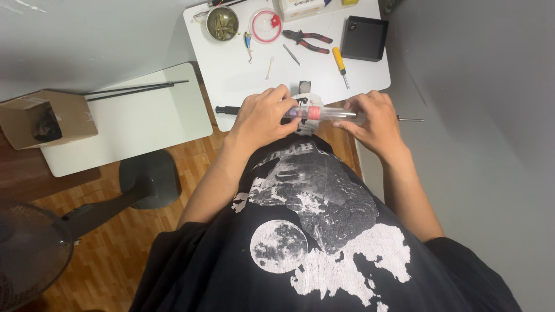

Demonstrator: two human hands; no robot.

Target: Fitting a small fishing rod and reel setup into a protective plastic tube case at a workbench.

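Observation:
My left hand (261, 118) and my right hand (373, 120) both grip a clear tube-shaped handle section (317, 112) with a red band, held level at the near edge of the white table (243, 81). A thin rod runs through it: its black end (226, 110) sticks out left of my left hand, and its metal tip (409, 119) pokes out past my right hand. Under the tube lies something white and round, mostly hidden.
On the table: red-handled pliers (307, 39), a yellow screwdriver (340, 64), a black tray (363, 38), a round clear container (265, 26), a bowl of small parts (222, 23), tweezers (291, 55). A lower white table (133, 124) with black rods, a cardboard box (46, 118), a fan (29, 248).

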